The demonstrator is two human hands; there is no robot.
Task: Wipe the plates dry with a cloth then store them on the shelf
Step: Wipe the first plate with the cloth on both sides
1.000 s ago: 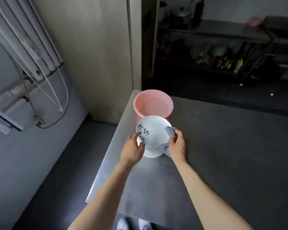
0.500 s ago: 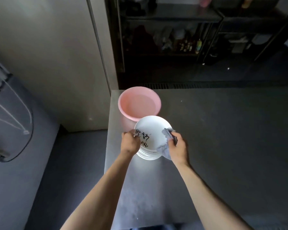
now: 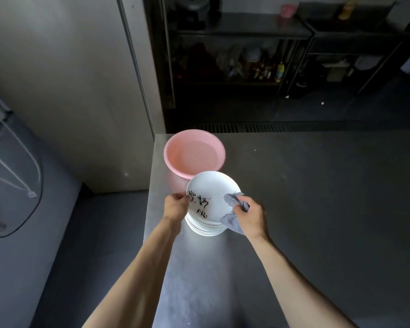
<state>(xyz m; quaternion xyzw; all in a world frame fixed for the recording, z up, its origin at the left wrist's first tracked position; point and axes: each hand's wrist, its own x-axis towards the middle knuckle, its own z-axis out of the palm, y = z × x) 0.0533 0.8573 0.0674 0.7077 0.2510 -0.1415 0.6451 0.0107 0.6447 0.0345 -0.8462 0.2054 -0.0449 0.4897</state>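
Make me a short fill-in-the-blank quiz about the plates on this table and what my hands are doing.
1. The right hand presses a grey ____ onto the top plate.
2. The left hand grips that plate's rim, above a ____ of white plates.
3. The basin behind them is coloured ____.
Missing words: cloth; stack; pink.

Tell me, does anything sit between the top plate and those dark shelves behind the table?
Nothing separates the hands from the top plate: the left hand pinches its rim, the right hand presses the cloth on it. Toward the shelves, the pink basin stands right behind the stack.
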